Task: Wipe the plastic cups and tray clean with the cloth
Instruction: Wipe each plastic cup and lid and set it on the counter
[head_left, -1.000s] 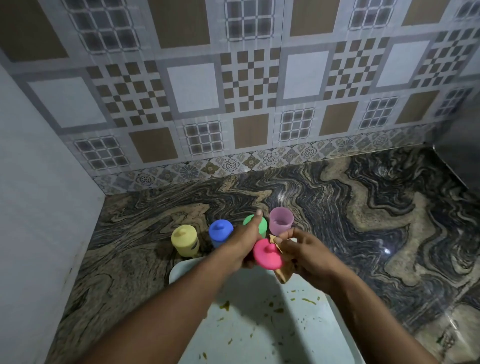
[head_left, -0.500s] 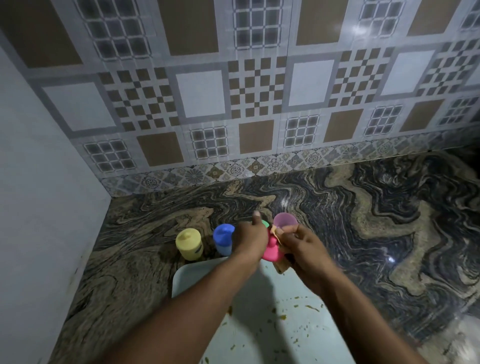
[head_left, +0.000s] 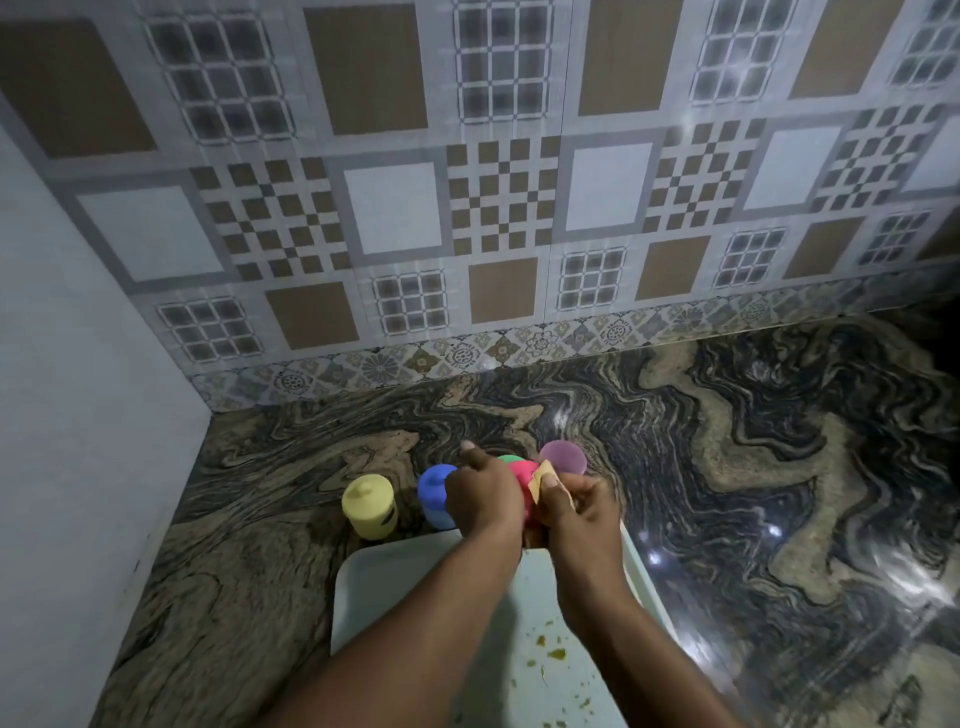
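Note:
My left hand (head_left: 483, 496) grips a pink plastic cup (head_left: 523, 480) held above the far edge of a pale tray (head_left: 374, 587). My right hand (head_left: 576, 506) pinches a tan cloth (head_left: 543, 480) against the pink cup's side. Behind the hands, a yellow cup (head_left: 369, 505), a blue cup (head_left: 435, 493), a green cup (head_left: 510, 459) that is mostly hidden, and a lilac cup (head_left: 563, 457) stand upside down on the counter. Yellow-green food bits (head_left: 550, 649) speckle the tray's near right part.
The dark swirled stone counter (head_left: 727, 467) stretches to the right. A patterned tile wall (head_left: 498, 208) rises at the back. A plain grey panel (head_left: 78, 389) closes the left side.
The pink cup has turned in my left hand, its base now facing up and away. The cloth has shifted onto its upper side. The view has tilted up.

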